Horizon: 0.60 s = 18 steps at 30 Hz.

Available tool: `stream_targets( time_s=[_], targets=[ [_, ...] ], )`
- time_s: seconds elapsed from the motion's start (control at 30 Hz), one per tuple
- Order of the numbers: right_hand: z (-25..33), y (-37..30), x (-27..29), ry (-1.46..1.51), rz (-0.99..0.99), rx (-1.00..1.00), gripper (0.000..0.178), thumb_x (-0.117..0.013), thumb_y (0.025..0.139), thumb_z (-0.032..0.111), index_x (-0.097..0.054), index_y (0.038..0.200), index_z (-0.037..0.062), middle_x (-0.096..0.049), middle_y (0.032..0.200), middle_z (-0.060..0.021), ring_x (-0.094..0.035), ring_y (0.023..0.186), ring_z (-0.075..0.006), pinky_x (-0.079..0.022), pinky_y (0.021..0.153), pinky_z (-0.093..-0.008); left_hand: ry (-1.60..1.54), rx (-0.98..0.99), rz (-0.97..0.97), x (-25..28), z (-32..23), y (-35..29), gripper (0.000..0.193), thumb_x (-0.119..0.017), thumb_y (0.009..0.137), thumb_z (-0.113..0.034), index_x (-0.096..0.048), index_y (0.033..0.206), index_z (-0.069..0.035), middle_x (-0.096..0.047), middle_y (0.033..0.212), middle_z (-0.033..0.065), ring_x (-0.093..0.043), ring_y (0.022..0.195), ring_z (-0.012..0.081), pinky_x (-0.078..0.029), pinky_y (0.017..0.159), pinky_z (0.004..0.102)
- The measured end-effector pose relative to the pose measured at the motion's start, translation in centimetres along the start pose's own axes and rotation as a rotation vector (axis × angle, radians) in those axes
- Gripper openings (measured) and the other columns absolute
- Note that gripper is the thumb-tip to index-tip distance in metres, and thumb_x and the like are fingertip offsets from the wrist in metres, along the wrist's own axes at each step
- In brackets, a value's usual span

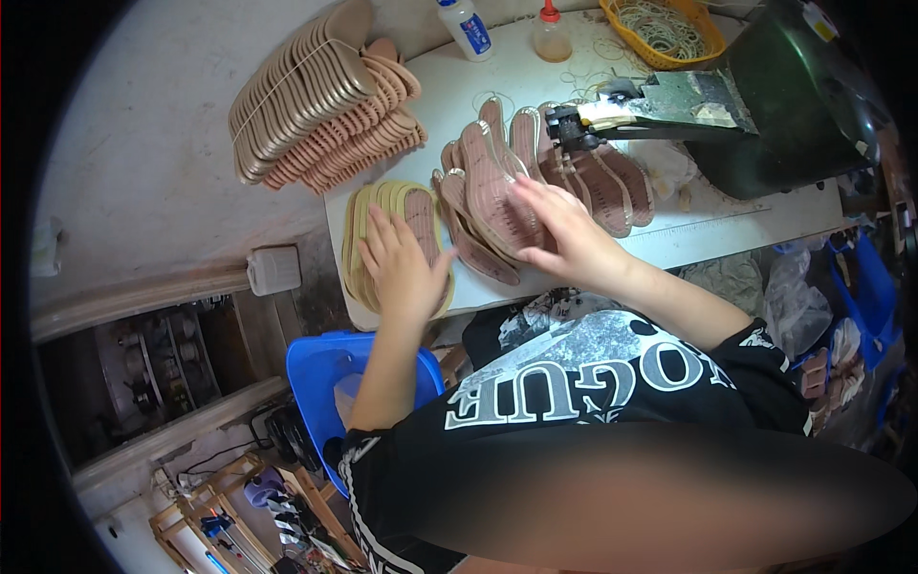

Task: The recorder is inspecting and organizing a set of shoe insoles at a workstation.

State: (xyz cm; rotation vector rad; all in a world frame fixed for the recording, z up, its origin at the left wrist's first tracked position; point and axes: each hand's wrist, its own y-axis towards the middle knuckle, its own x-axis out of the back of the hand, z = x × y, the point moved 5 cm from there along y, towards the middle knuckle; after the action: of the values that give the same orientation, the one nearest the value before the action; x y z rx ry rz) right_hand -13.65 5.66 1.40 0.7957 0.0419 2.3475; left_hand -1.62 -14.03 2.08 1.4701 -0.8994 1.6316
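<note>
"So, which hand is nearer the big brown insole [488, 177]?"
"The right hand [572, 234], fingers spread along its right side, not closed around it. The insole's long axis points outward, far end tipped left."
"And the left hand [405, 273]?"
"Unclenched, laid over the yellow-rimmed insoles [355, 244], leftward on the white table [521, 81]."

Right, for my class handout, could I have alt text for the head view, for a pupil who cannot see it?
Seen from above, a left hand spreads over yellow-edged insoles and a right hand touches brown insoles, on a white table. A dark green machine stands to the right; a tied bundle of soles is upper left.
</note>
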Motion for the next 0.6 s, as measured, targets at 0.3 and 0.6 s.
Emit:
stream_targets(
  time_s=[0.3,0.6],
  targets=[
    [-0.9,-3.2,-0.3,0.125,0.160,-0.059,0.034,-0.068,0.080,0.015,-0.061,0.111,0.0052,-0.048,0.136,-0.0150,-0.045,0.124,-0.0310,-0.035,0.103,-0.0399,-0.141,0.005,-0.073,-3.7,0.4,-2.5,0.080,-0.076,0.068,-0.020,-0.038,0.137,-0.006,-0.035,0.140,0.0140,-0.036,0.125,0.0343,-0.018,0.104,0.0587],
    [-2.1,-5.2,0.4,0.385,0.213,-0.282,0.028,-0.066,0.084,0.022,-0.065,0.103,0.0014,-0.064,0.109,-0.0122,-0.060,0.104,-0.0202,-0.045,0.090,-0.0323,-1.272,0.275,-0.115,0.1,4.6,-0.9,0.079,-0.075,0.071,-0.003,-0.032,0.136,0.005,-0.059,0.111,0.0138,-0.061,0.098,0.0224,-0.051,0.084,0.0344]
  ],
)
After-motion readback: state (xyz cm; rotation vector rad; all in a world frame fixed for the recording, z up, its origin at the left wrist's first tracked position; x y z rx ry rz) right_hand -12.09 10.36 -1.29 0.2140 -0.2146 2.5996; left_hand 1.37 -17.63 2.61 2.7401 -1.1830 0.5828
